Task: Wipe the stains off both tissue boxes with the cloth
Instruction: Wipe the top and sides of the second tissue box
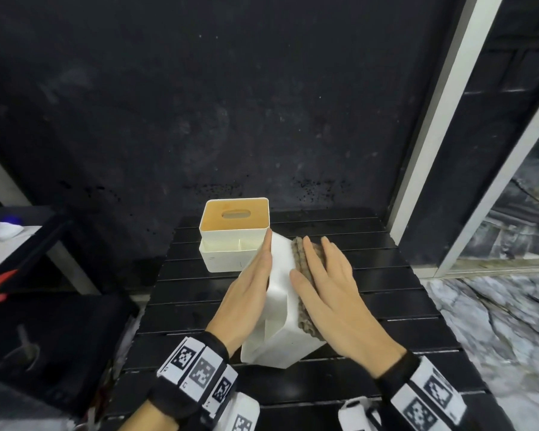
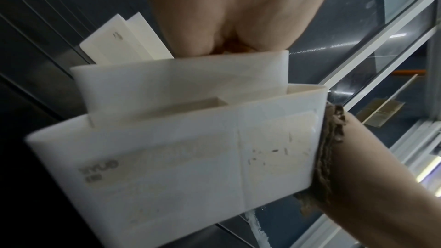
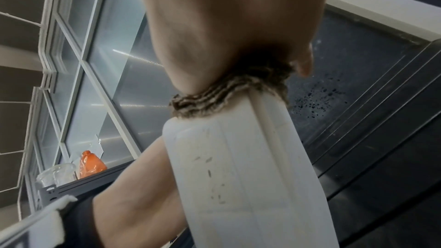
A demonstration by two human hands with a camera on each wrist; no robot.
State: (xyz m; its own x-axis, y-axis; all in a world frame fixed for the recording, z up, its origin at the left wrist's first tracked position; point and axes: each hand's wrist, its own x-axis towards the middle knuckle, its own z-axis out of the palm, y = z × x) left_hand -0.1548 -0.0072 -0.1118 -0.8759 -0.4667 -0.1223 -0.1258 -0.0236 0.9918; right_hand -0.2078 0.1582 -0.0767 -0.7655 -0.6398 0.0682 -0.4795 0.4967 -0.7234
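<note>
Head view: A white tissue box (image 1: 280, 306) is tipped on its side at the middle of the black slatted table (image 1: 386, 290), its near lower edge resting on the slats. The left hand (image 1: 249, 293) lies flat against the box's left face, fingers straight and pressed together. The right hand (image 1: 327, 284) lies flat on a folded brown cloth (image 1: 302, 269), fingers straight and slightly spread, pressing the cloth onto the box's right face. A second tissue box (image 1: 231, 241), white with an orange-tan top panel and an oval slot, stands upright just behind the tilted one, toward the table's far edge. Both wrists carry black bands with square coded markers.

Left wrist view: The palm of the left hand (image 2: 238, 12) bears on the far side of the tilted box (image 2: 167, 157). The box face toward the camera shows faint grey lettering and small dark marks. The cloth (image 2: 331, 150) is sandwiched between the box's right side and the right hand (image 2: 372, 176). Finger positions cannot be determined here.

Right wrist view: The right hand (image 3: 233, 31) presses the cloth (image 3: 226, 90) against the upper end of the box (image 3: 241, 173); the fingers themselves are hidden. Small dark specks mark the box face. In the background, an orange bottle (image 3: 91, 164) and a clear plastic cup (image 3: 56, 173) stand on a ledge by a window.
</note>
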